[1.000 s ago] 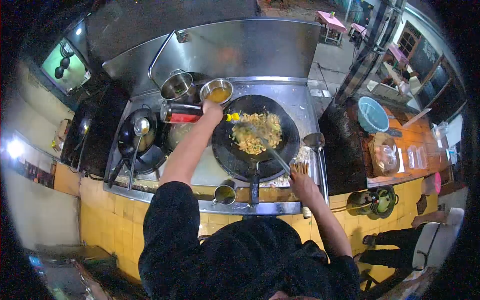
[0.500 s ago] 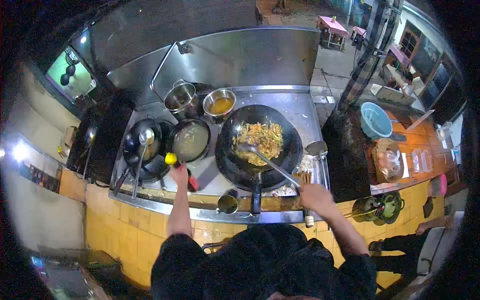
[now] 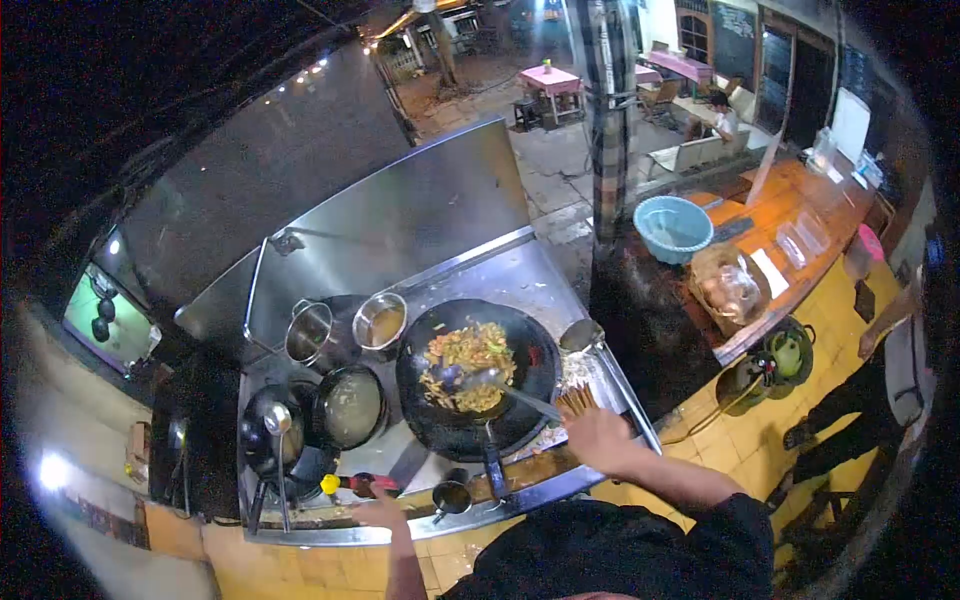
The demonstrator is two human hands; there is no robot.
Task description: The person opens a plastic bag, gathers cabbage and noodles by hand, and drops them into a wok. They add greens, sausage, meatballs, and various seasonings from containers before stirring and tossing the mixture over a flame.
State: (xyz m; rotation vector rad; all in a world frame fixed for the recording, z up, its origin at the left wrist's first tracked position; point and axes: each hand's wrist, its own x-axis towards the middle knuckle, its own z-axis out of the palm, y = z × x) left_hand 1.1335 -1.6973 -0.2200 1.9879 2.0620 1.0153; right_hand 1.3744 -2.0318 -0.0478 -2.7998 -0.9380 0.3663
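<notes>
My right hand (image 3: 600, 440) is wrapped round the handle of a steel ladle (image 3: 530, 402), whose bowl rests among the chopped, browned food (image 3: 470, 350) in a large black wok (image 3: 540, 400). Beside my left hand (image 3: 380, 512) is a sauce bottle (image 3: 358, 486) with a yellow cap and a red lower part. The fingers of that hand are apart, close alongside the bottle. A small metal cup (image 3: 452, 497) sits between my left hand and the wok's handle (image 3: 493, 465). Near my right hand stands a bunch of thin wooden sticks (image 3: 575, 401).
Left of the wok are a pan of pale liquid (image 3: 352, 408), a dark wok (image 3: 262, 420) with a ladle (image 3: 279, 430), and two steel pots (image 3: 311, 330). Another long-handled utensil (image 3: 580, 336) lies right. A blue basin (image 3: 673, 228) is on the wooden table (image 3: 752, 205); a person (image 3: 850, 400) stands beyond.
My left hand has loosened from the sauce bottle and drawn back beside it. My right hand still holds the ladle in the wok. The view has turned to the right.
</notes>
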